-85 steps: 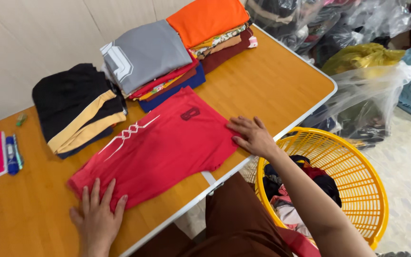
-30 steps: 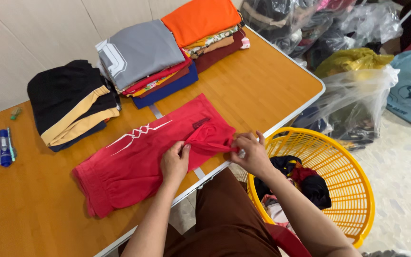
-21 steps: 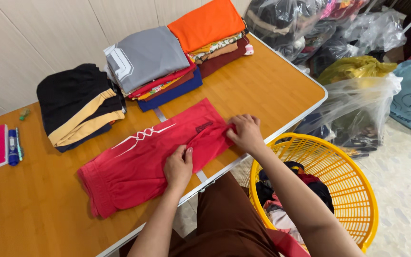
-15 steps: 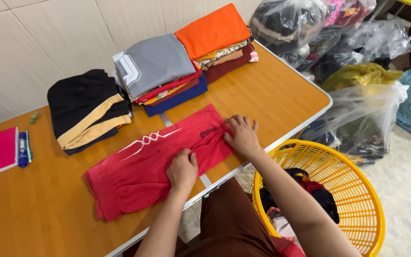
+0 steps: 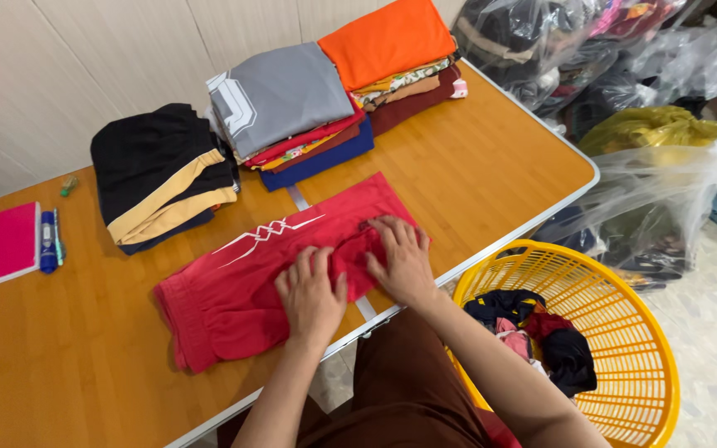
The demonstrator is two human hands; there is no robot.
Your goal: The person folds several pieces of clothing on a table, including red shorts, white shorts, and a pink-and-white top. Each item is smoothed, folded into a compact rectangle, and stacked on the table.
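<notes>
Pink notebook (image 5: 2, 245): flat, stiff cover, at the table's left edge, a blue marker pen (image 5: 47, 241) just beside it.
Black-and-tan folded pile (image 5: 163, 176): soft knit, near the back edge.
Red fabric shorts with white stitching (image 5: 267, 265): we find them spread flat along the front edge of the wooden folding table (image 5: 491, 166), the right part doubled over.
Left hand (image 5: 310, 292): open, palm down, fingers spread on the fold.
Right hand (image 5: 400, 259): open, flat, pressing just beside the left.
Step advice: we judge that even pressure outward from the crease would flatten it best.
Grey and orange folded stacks (image 5: 334, 91): neat, at the back edge.
Yellow plastic lattice basket (image 5: 624, 348): beyond the right front corner, holding loose dark clothes.
</notes>
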